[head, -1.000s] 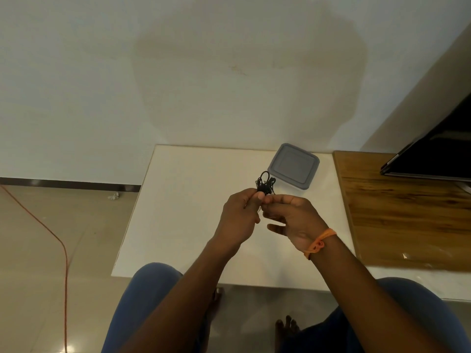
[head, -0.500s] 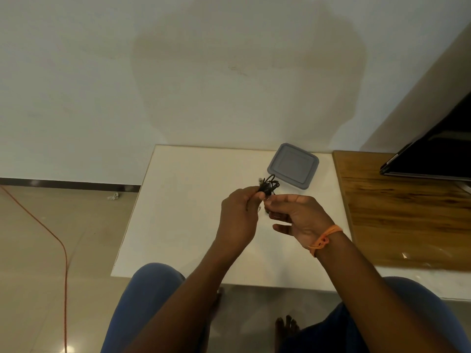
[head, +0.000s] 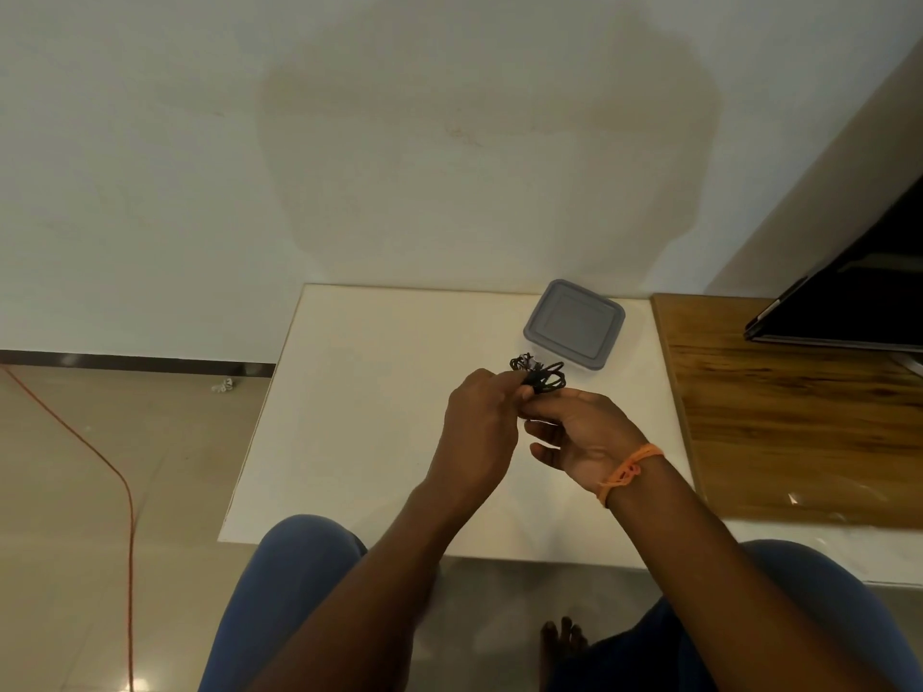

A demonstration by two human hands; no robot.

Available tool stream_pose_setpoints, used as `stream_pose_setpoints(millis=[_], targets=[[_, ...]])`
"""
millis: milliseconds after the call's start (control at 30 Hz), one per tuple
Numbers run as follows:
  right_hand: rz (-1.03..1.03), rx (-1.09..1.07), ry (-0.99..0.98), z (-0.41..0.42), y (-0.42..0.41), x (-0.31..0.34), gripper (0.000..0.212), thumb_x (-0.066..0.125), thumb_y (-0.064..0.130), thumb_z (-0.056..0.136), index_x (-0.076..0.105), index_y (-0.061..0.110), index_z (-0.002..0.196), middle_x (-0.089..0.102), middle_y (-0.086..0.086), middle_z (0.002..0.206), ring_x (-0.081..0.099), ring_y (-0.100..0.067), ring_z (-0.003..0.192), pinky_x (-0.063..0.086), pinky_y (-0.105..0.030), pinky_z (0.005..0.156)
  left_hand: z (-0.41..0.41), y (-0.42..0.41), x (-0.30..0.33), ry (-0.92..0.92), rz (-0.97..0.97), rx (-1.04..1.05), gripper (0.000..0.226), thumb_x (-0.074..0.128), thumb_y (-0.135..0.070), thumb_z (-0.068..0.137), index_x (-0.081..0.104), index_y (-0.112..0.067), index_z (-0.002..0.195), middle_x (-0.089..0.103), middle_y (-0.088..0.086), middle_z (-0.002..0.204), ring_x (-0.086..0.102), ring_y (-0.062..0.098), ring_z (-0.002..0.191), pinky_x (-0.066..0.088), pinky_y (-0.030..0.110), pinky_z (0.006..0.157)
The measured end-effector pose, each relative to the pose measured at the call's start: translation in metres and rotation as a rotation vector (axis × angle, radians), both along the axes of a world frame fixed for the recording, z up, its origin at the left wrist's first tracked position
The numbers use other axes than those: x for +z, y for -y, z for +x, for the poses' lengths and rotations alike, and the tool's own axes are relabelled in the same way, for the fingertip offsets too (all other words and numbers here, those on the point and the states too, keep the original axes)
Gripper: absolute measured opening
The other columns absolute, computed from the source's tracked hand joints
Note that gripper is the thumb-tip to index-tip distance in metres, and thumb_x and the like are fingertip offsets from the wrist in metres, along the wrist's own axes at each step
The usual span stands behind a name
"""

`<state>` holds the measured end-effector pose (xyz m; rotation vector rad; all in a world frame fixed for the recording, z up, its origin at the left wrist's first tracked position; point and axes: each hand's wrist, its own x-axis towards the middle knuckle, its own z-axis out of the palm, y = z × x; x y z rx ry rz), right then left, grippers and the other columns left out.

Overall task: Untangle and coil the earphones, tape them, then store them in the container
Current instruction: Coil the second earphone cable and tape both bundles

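A small bundle of black earphones [head: 542,376] is held up above the white table [head: 359,417]. My left hand [head: 479,432] pinches the bundle from the left with its fingertips. My right hand [head: 584,432], an orange band on its wrist, pinches it from below right, the other fingers loosely spread. Just beyond the bundle the grey square container [head: 574,323] sits on the table with its lid on. Whether tape is on the bundle I cannot tell; no tape roll is in view.
A wooden surface [head: 799,417] adjoins the table on the right and carries a dark screen [head: 859,302]. An orange cable [head: 100,462] runs over the tiled floor at left. The wall stands right behind the table. My knees are under the table's near edge.
The bundle has turned between my fingers and its loops now spread more to the right. My right hand has dropped slightly and opened its lower fingers. The container has not moved.
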<state>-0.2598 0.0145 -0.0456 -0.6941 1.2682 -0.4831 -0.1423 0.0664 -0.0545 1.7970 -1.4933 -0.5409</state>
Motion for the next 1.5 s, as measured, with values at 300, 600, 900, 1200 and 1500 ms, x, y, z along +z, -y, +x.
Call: stream_pose_setpoints(millis=[300,600,900,1200,1500], targets=[[0.104,0.021,0.182,-0.006,-0.002,0.0,0.01,0.067,0.003,0.082,0.07,0.011,0.088,0.065,-0.003,0.074,0.053,-0.013,0.069,0.047,-0.028,0.063,0.014,0.008,0.006,-0.278,0.233,-0.089,0.023,0.053,-0.019,0.1,0.076,-0.016,0.096,0.055,-0.011,0.06,0.048,0.006,0.057,0.037,0.023,0.061],[0.144,0.046,0.394,-0.009,0.0,0.004,0.029,0.066,0.026,0.081,0.065,0.006,0.101,0.063,-0.005,0.081,0.054,-0.011,0.066,0.053,-0.03,0.063,0.021,0.007,0.01,-0.023,0.209,-0.145,0.03,0.041,-0.019,0.105,0.061,-0.009,0.084,0.052,-0.001,0.073,0.047,0.015,0.068,0.027,0.022,0.058],[0.343,-0.082,0.438,-0.007,-0.007,0.012,0.029,0.062,0.011,0.075,0.069,0.0,0.101,0.067,-0.013,0.091,0.059,-0.016,0.069,0.051,-0.032,0.068,0.025,0.005,0.004,-0.134,0.291,-0.119,0.033,0.04,-0.017,0.103,0.062,-0.004,0.082,0.064,0.008,0.081,0.054,0.016,0.073,0.036,0.028,0.066],[0.094,-0.261,0.255,-0.006,-0.037,0.011,0.028,0.064,-0.011,0.082,0.064,-0.007,0.11,0.07,-0.026,0.106,0.071,-0.027,0.084,0.061,-0.032,0.074,0.029,0.002,-0.007,-0.429,0.43,0.008,0.034,0.057,-0.016,0.096,0.061,0.005,0.07,0.04,-0.002,0.051,0.032,0.012,0.049,0.026,0.024,0.051],[-0.495,0.357,-0.284,-0.017,-0.019,0.045,0.028,0.071,-0.008,0.078,0.072,0.009,0.1,0.076,-0.007,0.088,0.074,-0.018,0.079,0.059,-0.025,0.066,0.023,0.003,-0.003,-0.177,0.478,-0.213,0.036,0.051,-0.014,0.098,0.051,-0.011,0.063,0.044,-0.001,0.059,0.038,0.01,0.055,0.028,0.024,0.053]])
